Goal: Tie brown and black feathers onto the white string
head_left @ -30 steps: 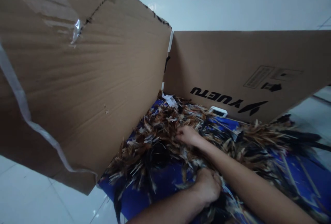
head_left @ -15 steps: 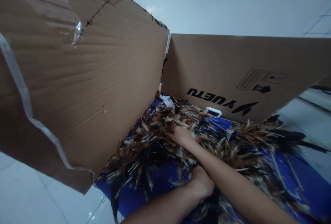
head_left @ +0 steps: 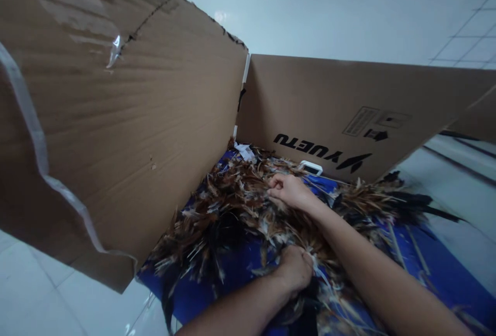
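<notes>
Brown, black and cream feathers [head_left: 228,191] lie in a thick loose layer on a blue surface [head_left: 240,263]. My left hand [head_left: 295,269] is closed low in the middle, with pale feather ends [head_left: 318,269] poking out on its right side. Farther forward, my right hand [head_left: 290,190] is just over the pile, thumb and fingers pinched together. Whatever lies between those fingertips is too small to make out. My right forearm hides part of the feathers on the right.
A tall cardboard panel [head_left: 174,98] stands on the left, another cardboard panel [head_left: 302,98] with black print at the back. Against the back panel sits a small white device [head_left: 311,167] with a dark display. White crumpled scraps [head_left: 245,152] lie in the corner. Pale floor tiles [head_left: 42,274] show lower left.
My right hand has lifted off the pile and moved slightly right, its fingers now pinched. My left hand stays closed nearly in place, with pale feather ends now showing beside it. The view has shifted slightly.
</notes>
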